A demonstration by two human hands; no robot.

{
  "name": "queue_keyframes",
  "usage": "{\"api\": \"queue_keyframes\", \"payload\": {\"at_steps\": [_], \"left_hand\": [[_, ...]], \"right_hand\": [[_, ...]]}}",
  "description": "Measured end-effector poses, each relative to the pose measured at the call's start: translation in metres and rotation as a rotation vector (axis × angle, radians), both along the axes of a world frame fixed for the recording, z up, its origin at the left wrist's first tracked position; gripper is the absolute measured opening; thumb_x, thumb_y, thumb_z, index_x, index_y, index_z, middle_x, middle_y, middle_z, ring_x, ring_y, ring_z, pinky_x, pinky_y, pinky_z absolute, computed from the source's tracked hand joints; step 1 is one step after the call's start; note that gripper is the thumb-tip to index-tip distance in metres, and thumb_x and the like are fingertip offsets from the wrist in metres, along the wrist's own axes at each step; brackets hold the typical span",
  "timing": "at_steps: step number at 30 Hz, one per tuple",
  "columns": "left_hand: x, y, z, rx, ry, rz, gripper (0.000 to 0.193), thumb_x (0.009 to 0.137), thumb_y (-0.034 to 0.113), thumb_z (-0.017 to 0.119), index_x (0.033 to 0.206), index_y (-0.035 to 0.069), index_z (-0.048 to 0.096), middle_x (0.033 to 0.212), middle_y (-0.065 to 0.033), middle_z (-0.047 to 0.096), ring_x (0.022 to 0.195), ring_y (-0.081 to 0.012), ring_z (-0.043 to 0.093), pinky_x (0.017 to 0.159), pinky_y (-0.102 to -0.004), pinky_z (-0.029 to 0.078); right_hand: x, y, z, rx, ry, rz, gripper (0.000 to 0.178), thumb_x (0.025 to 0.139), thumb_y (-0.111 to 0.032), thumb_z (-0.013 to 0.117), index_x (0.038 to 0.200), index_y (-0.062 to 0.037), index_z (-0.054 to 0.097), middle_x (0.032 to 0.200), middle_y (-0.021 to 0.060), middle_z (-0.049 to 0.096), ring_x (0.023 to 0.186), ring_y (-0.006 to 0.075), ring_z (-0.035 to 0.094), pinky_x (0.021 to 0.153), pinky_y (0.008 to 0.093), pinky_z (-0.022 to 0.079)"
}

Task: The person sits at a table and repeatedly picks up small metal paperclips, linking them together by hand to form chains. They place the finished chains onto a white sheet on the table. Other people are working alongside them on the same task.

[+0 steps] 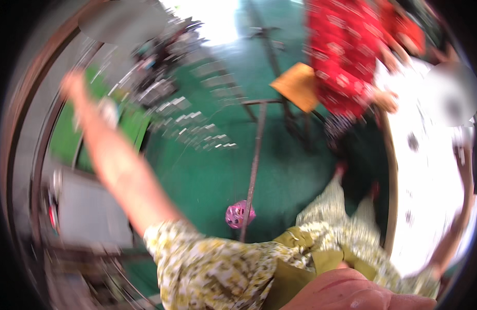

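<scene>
My left arm stretches out to the far left, and my left hand (74, 85) is raised beside a brown upright frame (42, 134) and a green panel (67, 132). Motion blurs its fingers, so I cannot make out a grip or a held thing. On the other side, my right arm reaches forward along the right edge of a white-topped table (411, 170). My right hand (462, 150) is at the table's far right, smeared, near a pale blurred shape. Whether it touches or holds anything is hidden by the blur.
A person in red patterned clothing (342, 57) stands at the table's far left, a hand (385, 101) at its edge. Behind is someone in orange (409, 28). An orange-yellow seat (298, 88), a metal bar (255, 165) and a pink bag (240, 214) are on the green floor (197, 175).
</scene>
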State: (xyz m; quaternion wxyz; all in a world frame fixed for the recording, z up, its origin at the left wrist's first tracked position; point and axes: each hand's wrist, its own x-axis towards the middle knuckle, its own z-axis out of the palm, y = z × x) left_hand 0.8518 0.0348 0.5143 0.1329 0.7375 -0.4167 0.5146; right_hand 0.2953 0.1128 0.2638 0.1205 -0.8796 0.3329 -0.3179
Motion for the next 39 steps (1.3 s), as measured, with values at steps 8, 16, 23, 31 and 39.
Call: {"api": "queue_keyframes", "payload": {"at_steps": [8, 16, 23, 31, 39], "left_hand": [[-0.093, 0.06, -0.028, -0.546, -0.025, -0.47, 0.016, 0.094, 0.013, 0.047, 0.088, 0.0, 0.055, 0.075, -0.0099, 0.063, 0.064, -0.0158, 0.06, 0.058, -0.0288, 0.049], [-0.405, 0.152, -0.184, -1.037, 0.269, -1.488, 0.019, 0.093, 0.014, 0.047, 0.086, -0.001, 0.056, 0.077, -0.0108, 0.065, 0.066, -0.0172, 0.061, 0.06, -0.0308, 0.05], [-0.685, 0.12, -0.347, 0.915, 0.898, -1.805, 0.018, 0.088, 0.011, 0.057, 0.094, -0.004, 0.064, 0.094, -0.0159, 0.066, 0.083, -0.0183, 0.064, 0.069, -0.0298, 0.051], [-0.832, 0.045, -0.512, 1.286, 0.599, -1.379, 0.029, 0.084, 0.021, 0.061, 0.08, -0.007, 0.064, 0.085, -0.0274, 0.063, 0.082, -0.0434, 0.062, 0.07, -0.0486, 0.05], [-0.845, 0.019, -0.526, 1.326, 0.323, -1.34, 0.018, 0.084, 0.003, 0.047, 0.093, -0.01, 0.057, 0.088, -0.0284, 0.064, 0.086, -0.0422, 0.064, 0.075, -0.0482, 0.052]], "right_hand": [[-0.151, 0.031, -0.071, 0.086, -0.024, -0.432, 0.018, 0.07, 0.009, 0.056, 0.087, 0.0054, 0.062, 0.088, 0.0186, 0.059, 0.08, 0.0304, 0.059, 0.071, 0.035, 0.049], [-0.423, 0.111, -0.194, 0.264, 0.08, -1.193, 0.018, 0.068, 0.009, 0.057, 0.085, 0.0052, 0.062, 0.088, 0.0198, 0.059, 0.081, 0.0327, 0.06, 0.073, 0.0364, 0.05], [-0.516, 0.173, -0.289, 0.16, 0.017, -1.379, 0.015, 0.067, 0.005, 0.06, 0.081, 0.0064, 0.064, 0.086, 0.0201, 0.061, 0.084, 0.0331, 0.06, 0.075, 0.0354, 0.05], [-0.486, 0.17, -0.277, 0.303, -0.035, -1.426, 0.004, 0.076, 0.0, 0.056, 0.078, 0.0035, 0.055, 0.088, 0.0189, 0.06, 0.082, 0.035, 0.059, 0.074, 0.0411, 0.048], [-0.455, 0.24, -0.225, 0.284, -0.993, -1.401, 0.016, 0.08, -0.011, 0.066, 0.091, 0.0008, 0.061, 0.074, 0.0074, 0.064, 0.058, 0.0124, 0.059, 0.046, 0.0263, 0.046]]}}
